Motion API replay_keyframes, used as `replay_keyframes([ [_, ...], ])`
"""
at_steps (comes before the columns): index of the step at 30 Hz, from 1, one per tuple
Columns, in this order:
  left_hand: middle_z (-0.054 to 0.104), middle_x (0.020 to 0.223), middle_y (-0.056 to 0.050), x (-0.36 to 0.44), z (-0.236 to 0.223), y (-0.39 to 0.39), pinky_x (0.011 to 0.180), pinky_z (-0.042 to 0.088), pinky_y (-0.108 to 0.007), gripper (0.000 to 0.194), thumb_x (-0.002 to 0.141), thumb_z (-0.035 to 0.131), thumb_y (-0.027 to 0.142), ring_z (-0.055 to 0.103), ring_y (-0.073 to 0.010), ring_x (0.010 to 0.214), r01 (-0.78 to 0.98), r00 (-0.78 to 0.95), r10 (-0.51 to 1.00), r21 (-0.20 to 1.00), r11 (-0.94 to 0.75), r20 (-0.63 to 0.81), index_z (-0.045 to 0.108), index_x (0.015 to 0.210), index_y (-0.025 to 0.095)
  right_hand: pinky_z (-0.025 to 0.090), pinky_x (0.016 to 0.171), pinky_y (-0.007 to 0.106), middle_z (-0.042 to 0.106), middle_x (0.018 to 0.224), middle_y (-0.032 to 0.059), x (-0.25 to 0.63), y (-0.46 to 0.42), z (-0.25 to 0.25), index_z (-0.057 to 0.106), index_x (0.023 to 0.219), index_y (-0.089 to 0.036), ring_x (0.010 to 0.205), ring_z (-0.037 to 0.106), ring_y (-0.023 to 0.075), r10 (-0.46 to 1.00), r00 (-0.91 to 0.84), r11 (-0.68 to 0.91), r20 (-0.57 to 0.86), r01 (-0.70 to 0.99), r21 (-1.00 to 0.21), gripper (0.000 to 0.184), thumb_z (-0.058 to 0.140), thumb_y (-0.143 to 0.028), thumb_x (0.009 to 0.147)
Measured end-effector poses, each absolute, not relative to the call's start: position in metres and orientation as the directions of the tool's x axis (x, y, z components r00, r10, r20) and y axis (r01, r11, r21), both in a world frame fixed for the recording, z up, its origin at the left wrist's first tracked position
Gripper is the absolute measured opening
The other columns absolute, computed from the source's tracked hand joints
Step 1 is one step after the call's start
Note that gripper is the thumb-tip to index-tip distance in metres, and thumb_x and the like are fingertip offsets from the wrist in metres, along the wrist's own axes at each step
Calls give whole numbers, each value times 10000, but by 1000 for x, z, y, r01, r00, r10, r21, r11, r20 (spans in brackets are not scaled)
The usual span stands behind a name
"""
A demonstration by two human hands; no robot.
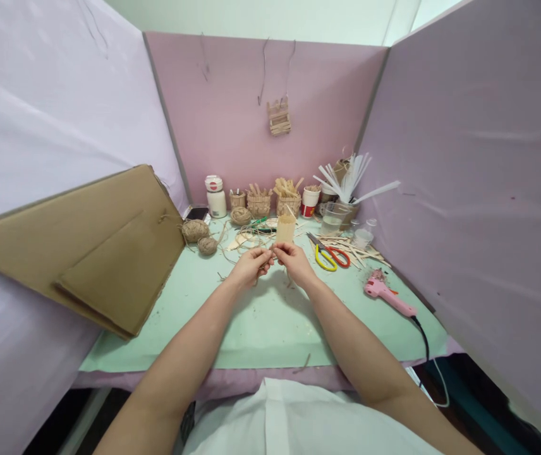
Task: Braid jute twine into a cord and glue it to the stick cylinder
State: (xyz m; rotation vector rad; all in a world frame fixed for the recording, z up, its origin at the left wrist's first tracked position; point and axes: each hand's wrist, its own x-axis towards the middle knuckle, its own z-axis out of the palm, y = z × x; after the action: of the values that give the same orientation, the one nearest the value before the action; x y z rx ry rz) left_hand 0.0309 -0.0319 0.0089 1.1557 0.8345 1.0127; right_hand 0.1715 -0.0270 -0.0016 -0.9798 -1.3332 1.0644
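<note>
My left hand point(250, 265) and my right hand point(295, 261) meet over the middle of the table, fingertips almost touching. Both are closed in a pinch on a thin brown strand of twine point(273, 248), and loose ends seem to hang below the fingers. Just beyond them stands a small pale wooden-stick piece point(285, 229); whether the twine is joined to it I cannot tell. Scissors point(327, 253) with one yellow and one red handle lie to the right of my right hand. Tangled twine point(246, 235) lies past my left hand.
Twine balls point(195, 231) sit at the left beside a leaning cardboard sheet point(104, 253). A pink glue gun point(389, 297) with a cord lies at the right. Stick-filled baskets point(258, 205), a white bottle point(216, 201) and a clear cup point(333, 221) line the back.
</note>
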Motion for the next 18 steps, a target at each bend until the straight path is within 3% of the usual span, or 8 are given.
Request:
replay_keyframes([
  [6,559,592,4,33,10,-33,467,314,-182,330,599,762,389,460,-49,502,-223,272,962,971,83,-19,637,768,135,435,724,310,635,831,26,174,-25,0,641,923,-192,764,552,163,937,50,342,345,50,-938,289,597,-375,705],
  [11,626,686,-31,38,6,-31,552,404,-209,272,601,738,345,548,-84,587,-231,123,992,973,3,26,626,739,139,412,795,326,585,895,40,173,-29,2,577,824,-193,858,528,182,863,193,409,468,278,-869,166,553,-299,698],
  [18,591,620,0,37,5,-32,545,388,-228,155,705,605,286,513,-105,562,61,33,963,961,-268,266,651,761,149,395,801,317,566,876,38,168,-36,1,598,786,-203,863,513,184,848,116,444,516,376,-813,160,589,-353,730],
])
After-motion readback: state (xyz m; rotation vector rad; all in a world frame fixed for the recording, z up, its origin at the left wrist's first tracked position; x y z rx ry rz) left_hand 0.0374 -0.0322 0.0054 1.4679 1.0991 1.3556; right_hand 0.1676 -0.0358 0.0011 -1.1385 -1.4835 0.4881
